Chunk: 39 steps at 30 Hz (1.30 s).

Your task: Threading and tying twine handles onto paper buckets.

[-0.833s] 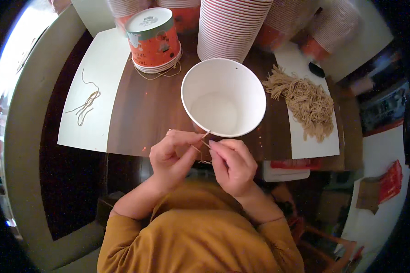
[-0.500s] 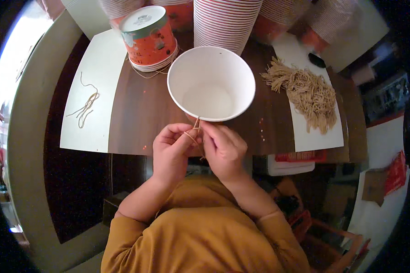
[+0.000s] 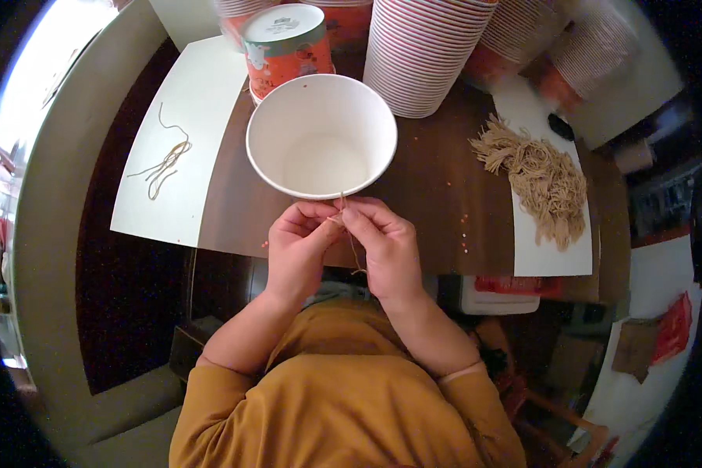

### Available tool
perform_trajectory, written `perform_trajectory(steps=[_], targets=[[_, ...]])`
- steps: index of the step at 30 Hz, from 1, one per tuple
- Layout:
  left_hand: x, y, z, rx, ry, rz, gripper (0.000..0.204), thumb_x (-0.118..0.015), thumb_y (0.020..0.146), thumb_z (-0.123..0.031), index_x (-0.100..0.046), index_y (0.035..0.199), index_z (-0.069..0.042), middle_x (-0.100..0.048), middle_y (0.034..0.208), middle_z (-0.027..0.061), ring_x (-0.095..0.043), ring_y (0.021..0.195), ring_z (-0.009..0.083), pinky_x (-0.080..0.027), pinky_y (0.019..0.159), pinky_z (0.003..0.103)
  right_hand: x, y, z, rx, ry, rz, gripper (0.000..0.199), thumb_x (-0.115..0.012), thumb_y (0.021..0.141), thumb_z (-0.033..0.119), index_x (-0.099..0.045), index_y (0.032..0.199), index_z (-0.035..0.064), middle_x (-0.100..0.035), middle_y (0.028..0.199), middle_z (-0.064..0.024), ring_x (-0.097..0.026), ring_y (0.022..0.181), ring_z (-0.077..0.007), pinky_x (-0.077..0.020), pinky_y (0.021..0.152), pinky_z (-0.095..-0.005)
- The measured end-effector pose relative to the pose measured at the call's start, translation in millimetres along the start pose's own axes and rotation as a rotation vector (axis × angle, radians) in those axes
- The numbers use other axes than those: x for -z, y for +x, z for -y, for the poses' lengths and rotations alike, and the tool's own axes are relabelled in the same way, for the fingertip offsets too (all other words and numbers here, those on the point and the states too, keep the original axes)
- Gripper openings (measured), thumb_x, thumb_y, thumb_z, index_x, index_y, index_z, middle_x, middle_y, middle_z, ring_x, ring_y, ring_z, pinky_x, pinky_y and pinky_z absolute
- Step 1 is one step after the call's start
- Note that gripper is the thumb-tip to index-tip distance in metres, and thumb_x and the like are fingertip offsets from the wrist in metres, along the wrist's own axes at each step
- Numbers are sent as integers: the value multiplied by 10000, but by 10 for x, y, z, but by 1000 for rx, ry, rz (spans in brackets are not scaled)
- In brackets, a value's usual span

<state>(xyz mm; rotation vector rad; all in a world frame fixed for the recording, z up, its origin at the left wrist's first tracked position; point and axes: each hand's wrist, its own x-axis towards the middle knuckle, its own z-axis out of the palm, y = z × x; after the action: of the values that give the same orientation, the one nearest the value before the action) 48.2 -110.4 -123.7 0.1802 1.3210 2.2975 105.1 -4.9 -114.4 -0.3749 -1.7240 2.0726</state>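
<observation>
Tan string [image 3: 349, 234] pinched between my left hand [image 3: 298, 248] and right hand [image 3: 385, 248] beside the white cup [image 3: 321, 137]; it may slip from my fingertips.

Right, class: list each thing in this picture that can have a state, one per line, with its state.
white paper bucket: upright, open, empty
thin string: pinched at the bucket's near rim, end hanging down
left hand: closed on the string
right hand: closed on the string
printed tub: upright, lid on
paper cups: nested in a stack
bundle of strings: heaped on a white sheet
loose strings: lying slack on the left sheet
</observation>
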Motion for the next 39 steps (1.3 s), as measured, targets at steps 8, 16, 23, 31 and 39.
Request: perform_trajectory(steps=[8,16,23,31,39], targets=[[21,29,-51,-103,90,-53,81,-639,839,-10,-588,895,19,-664,860,95,-630,764,123,-503,685,229,-56,30,-43,-59,228,-101,150,-579,890,101,-668,927,-14,-653,937,-56,-595,858,-109,-454,805,-237],[16,54,-28,-146,32,-14,73,-630,829,10,-585,885,21,-663,854,94,-629,764,131,-509,715,248,0,51,-21,-114,254,-62,154,-576,883,123,-653,932,-1,-648,905,-41,-579,839,-98,-433,779,-233],[-22,-3,11,-559,487,-8,117,-635,754,47,-600,857,5,-632,842,72,-605,774,137,-479,719,244,51,52,11,-256,363,5,160,-580,889,163,-649,916,21,-656,883,-31,-572,822,-93,-444,783,-234],[-47,11,-114,-954,958,-22,218,-692,672,40,-653,876,-26,-625,836,101,-632,787,223,-519,668,316,34,41,-15,-72,176,-22,166,-607,887,157,-660,896,0,-647,885,-29,-569,824,-93,-442,767,-227],[-39,73,-101,-1055,1113,-9,189,-713,662,-3,-644,834,-41,-631,843,78,-630,795,248,-518,821,393,48,31,33,-44,131,-38,176,-624,875,150,-682,913,-11,-670,854,-35,-585,788,-85,-458,738,-218]])
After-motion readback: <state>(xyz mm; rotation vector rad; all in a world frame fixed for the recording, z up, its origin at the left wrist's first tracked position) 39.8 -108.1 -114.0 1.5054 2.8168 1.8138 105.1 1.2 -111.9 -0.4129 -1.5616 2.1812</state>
